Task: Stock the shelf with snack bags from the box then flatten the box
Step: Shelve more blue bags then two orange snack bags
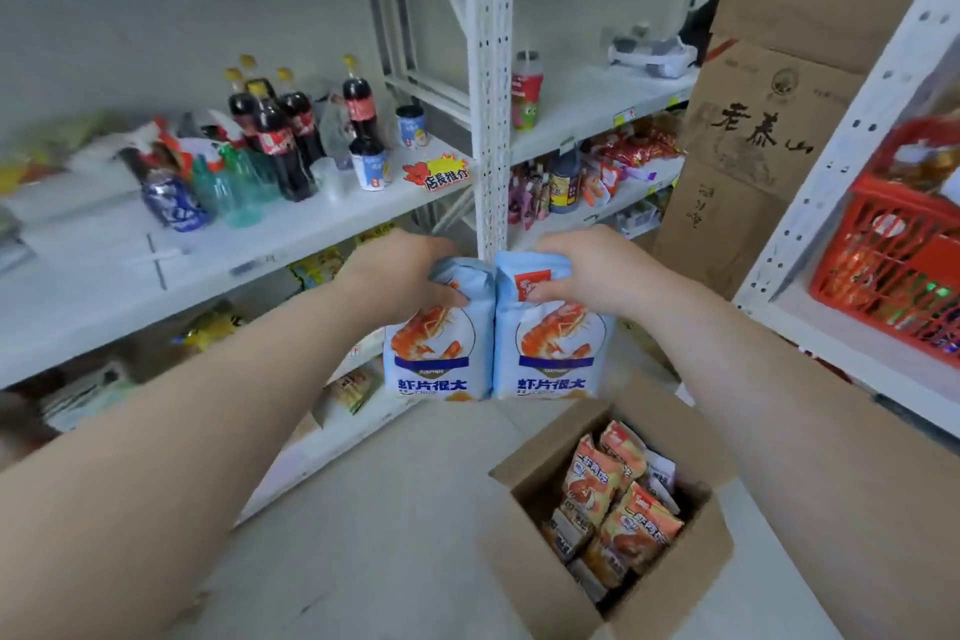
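A pale-blue, shrimp-printed plastic snack bag (439, 359) is pinched by its top in the curled left hand (408, 270) and a twin bag (553, 359) in the curled right hand (589, 270), both hung touching below the grips, above the open brown cardboard box (524, 572), presumably for shelving two at once.

Both bare forearms extend forward and converge toward centre. The left hand (408, 270) grips the top of the left blue bag (439, 348), thumb on its front. The right hand (589, 270) grips the right blue bag (553, 348) likewise. The hands are level and apart.
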